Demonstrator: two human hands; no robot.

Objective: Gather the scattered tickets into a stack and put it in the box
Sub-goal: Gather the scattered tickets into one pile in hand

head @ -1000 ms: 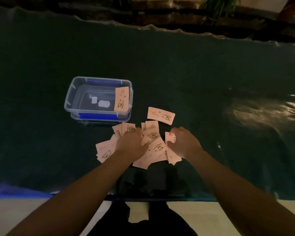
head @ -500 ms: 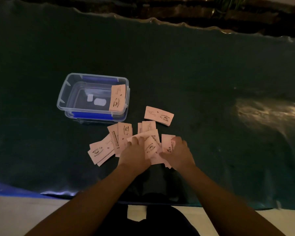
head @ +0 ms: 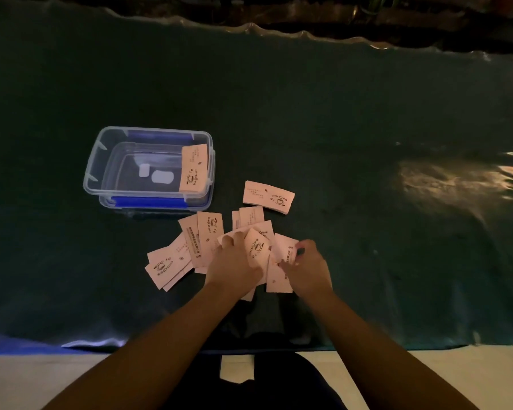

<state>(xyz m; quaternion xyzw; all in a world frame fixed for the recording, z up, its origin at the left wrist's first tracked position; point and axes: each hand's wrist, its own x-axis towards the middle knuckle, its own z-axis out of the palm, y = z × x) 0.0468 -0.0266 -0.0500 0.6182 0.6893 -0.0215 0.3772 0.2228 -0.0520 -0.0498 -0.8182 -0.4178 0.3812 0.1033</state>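
Note:
Several pale pink tickets point(head: 202, 244) with a coffee-cup print lie fanned on the dark green table cover. My left hand point(head: 234, 261) is closed on a few overlapping tickets point(head: 256, 247) in the middle of the pile. My right hand point(head: 307, 267) pinches the edge of a ticket point(head: 285, 250) at the pile's right side. One ticket point(head: 268, 197) lies apart, farther back and to the right. The clear plastic box point(head: 101, 161) with blue clips stands back left, one ticket point(head: 193, 168) leaning inside its right wall.
The green cover point(head: 338, 128) spreads wide on all sides, with a bright glare patch point(head: 456, 179) at the right. Its near edge point(head: 367, 347) runs just in front of my body. Dark clutter and plants line the far edge.
Both hands have drawn closer together over the pile and pulled tickets toward the middle. The tickets at the left are uncovered now, and the view has shifted slightly.

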